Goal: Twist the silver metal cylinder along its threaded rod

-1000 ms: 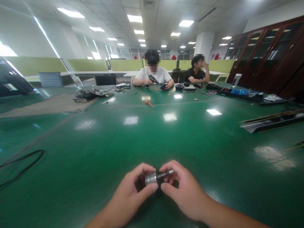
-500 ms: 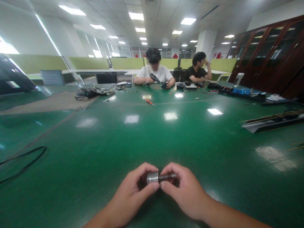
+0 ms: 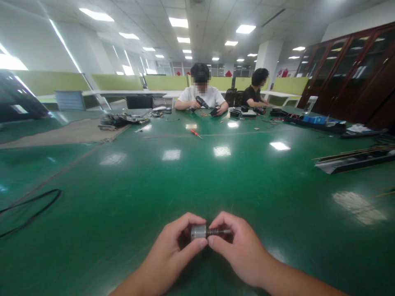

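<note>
Between my hands, just above the near part of the green table (image 3: 197,185), lies a small silver metal cylinder (image 3: 198,232) with a dark ribbed shaft (image 3: 213,232) sticking out to the right, ending in a thin bright tip. My left hand (image 3: 174,246) is closed round the cylinder, thumb in front and fingers behind. With thumb and fingertips, my right hand (image 3: 239,246) closes on the ribbed shaft near the cylinder. The part lies roughly level. Its far left end is partly hidden by my left fingers.
An orange screwdriver (image 3: 195,133) lies further up the table. A black strap (image 3: 40,211) curves at the left. A metal channel with thin rods (image 3: 348,160) lies at the right. Across the table, one person (image 3: 200,94) holds a power drill (image 3: 202,102); another person (image 3: 254,92) sits beside them.
My hands keep almost the same hold on the metal part. The person at the far right has lowered a hand from near the head. The view has shifted slightly.
</note>
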`<move>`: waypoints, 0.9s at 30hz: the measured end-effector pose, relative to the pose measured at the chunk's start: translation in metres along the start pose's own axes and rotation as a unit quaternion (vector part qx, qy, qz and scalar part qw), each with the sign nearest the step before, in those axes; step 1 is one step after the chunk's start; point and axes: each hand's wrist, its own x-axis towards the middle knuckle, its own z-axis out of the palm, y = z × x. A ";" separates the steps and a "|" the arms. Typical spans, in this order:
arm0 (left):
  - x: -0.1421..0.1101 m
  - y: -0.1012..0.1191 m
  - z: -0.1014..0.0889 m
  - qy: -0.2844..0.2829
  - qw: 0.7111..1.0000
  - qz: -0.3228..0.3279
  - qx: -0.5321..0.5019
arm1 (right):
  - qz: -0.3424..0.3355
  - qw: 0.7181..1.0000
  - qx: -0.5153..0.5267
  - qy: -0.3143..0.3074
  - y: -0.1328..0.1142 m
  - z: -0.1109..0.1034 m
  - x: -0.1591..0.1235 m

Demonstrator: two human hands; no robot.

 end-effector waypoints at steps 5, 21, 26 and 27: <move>-0.002 -0.001 0.003 0.021 1.000 0.015 0.016 | 0.003 1.000 0.013 -0.005 0.000 0.000 0.001; -0.003 -0.003 0.003 0.026 0.999 0.017 0.013 | 0.005 1.000 0.009 -0.011 0.001 -0.001 0.001; -0.003 -0.002 0.003 0.033 0.999 0.016 0.010 | 0.005 1.000 0.009 -0.011 0.001 -0.002 0.001; -0.003 -0.002 0.003 0.033 0.999 0.016 0.009 | 0.005 1.000 0.011 -0.012 0.002 -0.002 0.001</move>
